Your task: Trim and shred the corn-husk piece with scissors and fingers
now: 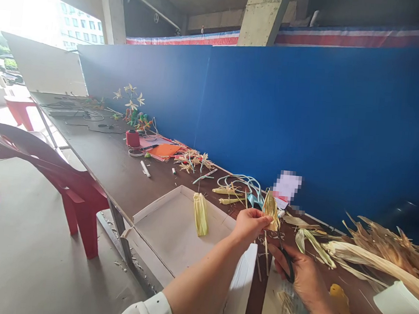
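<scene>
My left hand (250, 225) pinches a small yellow piece of corn husk (271, 209) and holds it upright above the brown table (116, 168). My right hand (301, 277) grips black-handled scissors (284, 254), whose blades point up at the bottom of that husk piece. A white cardboard tray (173, 237) lies just left of my left hand, with a bundle of pale yellow husk strips (200, 214) in it. Dried corn husks (377, 250) are piled at the right.
Along the blue partition (308, 121) lie husk flowers (194, 161), orange paper (164, 150), a red spool (133, 138), a white pen (145, 169) and a bouquet of made flowers (131, 102). Dark red plastic chairs (47, 172) stand left of the table. A white bowl (400, 305) sits at the right.
</scene>
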The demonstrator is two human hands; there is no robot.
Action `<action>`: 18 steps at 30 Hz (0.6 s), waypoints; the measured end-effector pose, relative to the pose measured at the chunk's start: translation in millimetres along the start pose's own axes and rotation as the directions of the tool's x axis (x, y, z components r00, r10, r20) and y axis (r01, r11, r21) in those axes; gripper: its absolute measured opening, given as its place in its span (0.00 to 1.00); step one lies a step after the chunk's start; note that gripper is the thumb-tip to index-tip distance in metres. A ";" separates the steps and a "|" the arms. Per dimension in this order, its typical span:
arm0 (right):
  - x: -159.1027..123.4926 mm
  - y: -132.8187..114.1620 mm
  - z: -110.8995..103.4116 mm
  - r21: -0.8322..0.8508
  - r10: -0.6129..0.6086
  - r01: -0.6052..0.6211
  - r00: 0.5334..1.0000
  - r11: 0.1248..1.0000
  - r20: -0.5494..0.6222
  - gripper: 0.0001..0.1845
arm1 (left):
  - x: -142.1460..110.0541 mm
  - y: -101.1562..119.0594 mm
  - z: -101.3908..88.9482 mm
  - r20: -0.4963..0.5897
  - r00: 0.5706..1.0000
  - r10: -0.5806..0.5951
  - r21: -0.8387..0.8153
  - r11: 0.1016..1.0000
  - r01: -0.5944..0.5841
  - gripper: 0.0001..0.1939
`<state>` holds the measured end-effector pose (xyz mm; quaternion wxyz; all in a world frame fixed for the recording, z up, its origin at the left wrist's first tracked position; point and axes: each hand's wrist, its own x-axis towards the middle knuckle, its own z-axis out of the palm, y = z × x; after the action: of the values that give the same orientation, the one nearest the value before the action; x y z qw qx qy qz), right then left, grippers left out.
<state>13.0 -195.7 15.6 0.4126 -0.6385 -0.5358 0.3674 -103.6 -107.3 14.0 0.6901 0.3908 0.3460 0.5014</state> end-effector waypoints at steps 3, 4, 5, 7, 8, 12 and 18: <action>-2.7 -1.6 3.0 0.018 -0.008 0.009 0.999 1.000 -0.051 0.19 | 0.8 -4.0 0.7 0.042 0.999 -0.011 -0.054 0.998 0.013 0.15; -3.3 -2.2 3.7 0.024 -0.003 0.004 0.998 1.000 -0.060 0.19 | 1.0 -5.0 0.9 0.050 0.999 -0.013 -0.065 0.998 0.016 0.16; -3.6 -2.8 4.2 0.028 0.000 0.002 0.998 1.000 -0.064 0.19 | 1.1 -5.7 1.0 0.054 0.998 -0.014 -0.070 0.997 0.018 0.16; -3.8 -3.6 4.7 0.033 -0.003 0.005 0.998 0.999 -0.066 0.18 | 1.0 -6.2 1.2 0.054 0.998 -0.017 -0.070 0.997 0.021 0.15; -3.7 -3.8 4.8 0.031 -0.010 0.012 0.998 0.999 -0.064 0.18 | 0.8 -6.1 1.3 0.054 0.998 -0.019 -0.068 0.997 0.022 0.14; -3.7 -3.9 5.3 0.009 -0.037 0.038 0.996 0.999 -0.082 0.18 | 0.6 -6.1 1.1 0.055 0.998 -0.015 -0.052 0.998 0.018 0.13; -4.6 -1.8 7.9 0.036 -0.023 0.026 0.994 0.999 -0.105 0.17 | 2.0 -2.6 -1.2 -0.044 0.997 0.060 -0.018 0.998 -0.061 0.13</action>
<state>4.4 -199.1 14.3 0.4563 -0.6425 -0.5143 0.3384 -103.0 -105.6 11.0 0.6705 0.3834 0.3442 0.5338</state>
